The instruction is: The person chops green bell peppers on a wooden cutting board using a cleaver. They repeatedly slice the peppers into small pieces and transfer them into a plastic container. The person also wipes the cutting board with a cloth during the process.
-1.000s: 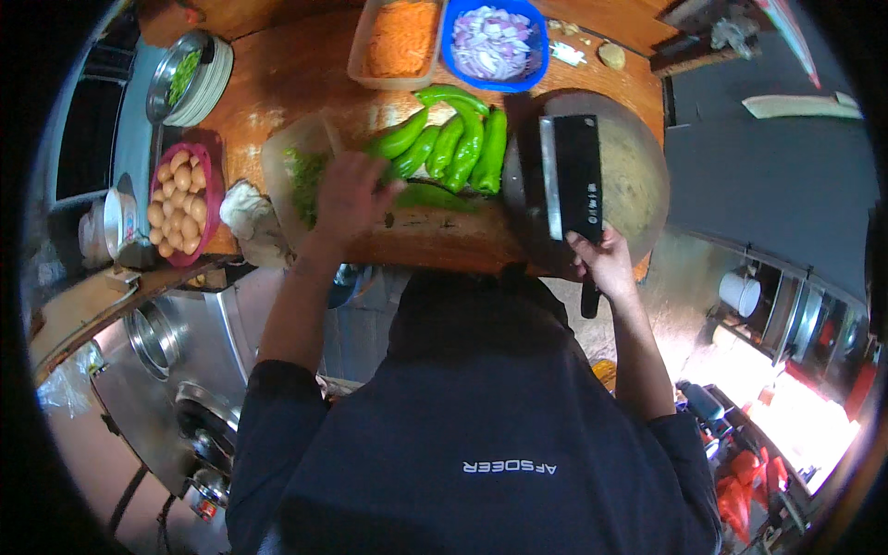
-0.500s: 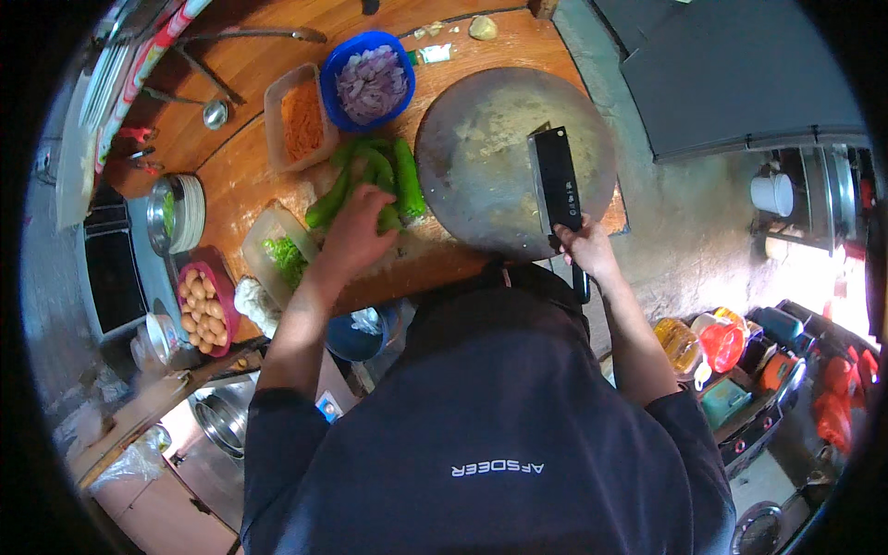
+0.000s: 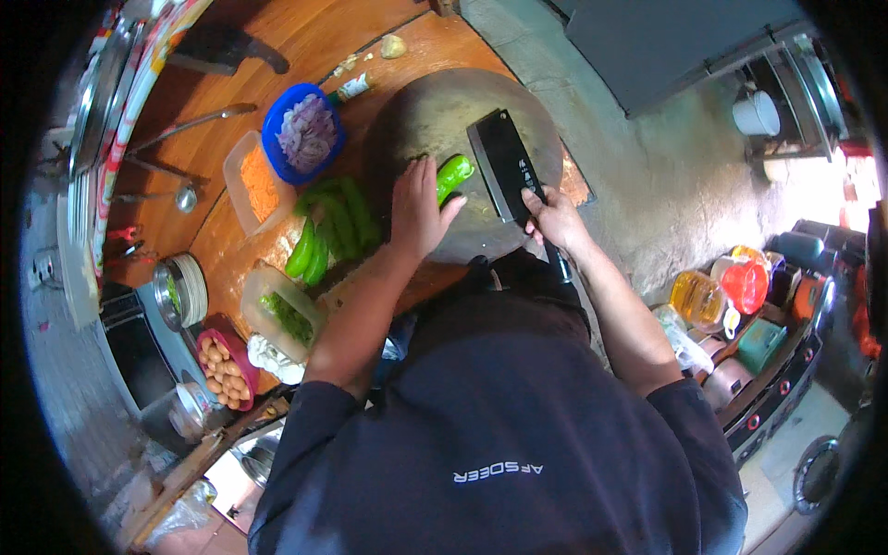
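A green pepper (image 3: 454, 174) is lying on the round chopping block (image 3: 412, 111), the left hand (image 3: 419, 211) grasping it between fingers and thumb. Just beside it, the right hand (image 3: 558, 222) is clenching a black cleaver (image 3: 500, 153) by the handle. Other peppers (image 3: 347, 217) are lying left of the block, near a blue bowl (image 3: 269, 139) holding chopped onion (image 3: 307, 134).

A working kitchen: the wooden tabletop (image 3: 444, 46) carries a round chopping block (image 3: 407, 111) with a black cleaver (image 3: 498, 153) over it, whole green peppers (image 3: 350, 215), chopped purple onion (image 3: 308, 134) in a blue bowl (image 3: 270, 139), and a pink basket (image 3: 251, 365) of brown eggs (image 3: 222, 372). Stacked plates (image 3: 194, 289) and a metal ladle (image 3: 186, 199) are on the left; a jug of yellow liquid (image 3: 696, 299) is on the right.
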`<state>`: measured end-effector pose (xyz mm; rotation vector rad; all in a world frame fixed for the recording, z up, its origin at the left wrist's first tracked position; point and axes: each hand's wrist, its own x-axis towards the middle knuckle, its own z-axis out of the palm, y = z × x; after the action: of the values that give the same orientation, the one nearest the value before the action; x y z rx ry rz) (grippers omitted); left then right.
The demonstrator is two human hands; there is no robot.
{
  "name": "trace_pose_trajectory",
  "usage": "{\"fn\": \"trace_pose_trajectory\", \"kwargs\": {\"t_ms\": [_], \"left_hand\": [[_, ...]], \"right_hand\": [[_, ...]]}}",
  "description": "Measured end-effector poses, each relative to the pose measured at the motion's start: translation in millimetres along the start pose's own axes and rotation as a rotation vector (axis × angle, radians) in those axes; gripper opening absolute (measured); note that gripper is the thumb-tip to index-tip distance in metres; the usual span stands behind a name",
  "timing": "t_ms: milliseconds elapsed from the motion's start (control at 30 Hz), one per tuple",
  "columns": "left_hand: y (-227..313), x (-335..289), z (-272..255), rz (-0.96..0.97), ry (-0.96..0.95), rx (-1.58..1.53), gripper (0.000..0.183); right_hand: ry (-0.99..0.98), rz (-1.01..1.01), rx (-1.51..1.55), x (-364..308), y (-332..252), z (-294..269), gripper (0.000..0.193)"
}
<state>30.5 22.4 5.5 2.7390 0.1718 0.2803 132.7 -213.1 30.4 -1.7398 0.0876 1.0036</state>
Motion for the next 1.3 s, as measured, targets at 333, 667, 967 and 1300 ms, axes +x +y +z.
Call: {"fn": "trace_pose_trajectory", "kwargs": {"t_ms": [333, 667, 967, 1300], "left_hand": [[0, -36, 13, -0.022, -0.119, 0.053, 0.084], [-1, -41, 19, -0.032, -0.086, 0.033, 0.103], [9, -40, 15, -0.05, -0.088, 0.186, 0.075], [11, 1, 14, 0.169, 0.117, -0.06, 0.029]], "right_hand": [[-0.102, 0.058, 0.049, 0, 4, 38, 0.032], [-0.273, 0.033, -0.334, -41, 16, 39, 0.037], [-0.117, 0.106, -0.213, -72, 12, -49, 0.026], [0.258, -0.615, -1.057, -53, -21, 5, 0.014]]}}
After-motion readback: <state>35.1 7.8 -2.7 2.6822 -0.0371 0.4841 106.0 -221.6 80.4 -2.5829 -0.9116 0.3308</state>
